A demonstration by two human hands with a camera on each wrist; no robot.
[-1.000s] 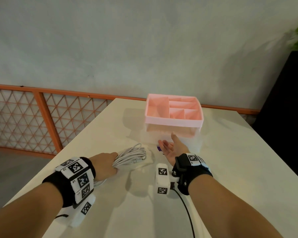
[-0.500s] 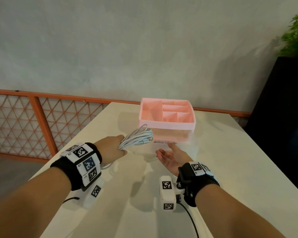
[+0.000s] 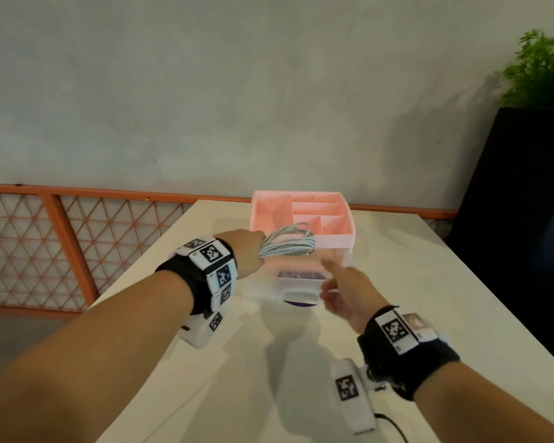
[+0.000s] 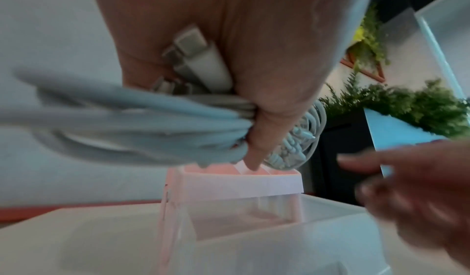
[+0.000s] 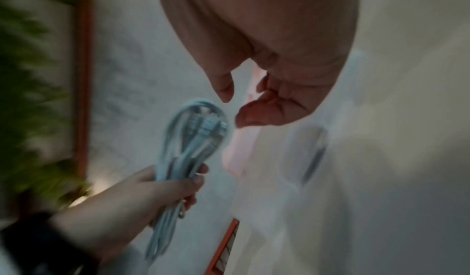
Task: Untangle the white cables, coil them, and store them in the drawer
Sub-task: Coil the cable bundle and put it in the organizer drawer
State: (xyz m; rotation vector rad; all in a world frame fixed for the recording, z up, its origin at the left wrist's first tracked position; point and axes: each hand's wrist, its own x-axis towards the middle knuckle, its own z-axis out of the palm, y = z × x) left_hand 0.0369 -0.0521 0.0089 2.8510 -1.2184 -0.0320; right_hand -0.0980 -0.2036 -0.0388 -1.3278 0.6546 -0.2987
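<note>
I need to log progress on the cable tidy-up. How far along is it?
Done: the white cables look untangled and coiled into one bundle. In hand: the left hand grips that bundle near the pink organizer, while the right hand, holding nothing, is at the clear drawer. Left: putting the bundle inside the drawer.

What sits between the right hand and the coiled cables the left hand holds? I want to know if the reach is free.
Nothing solid: in the head view only the clear drawer lies below the gap between right hand and coiled cables.
</note>
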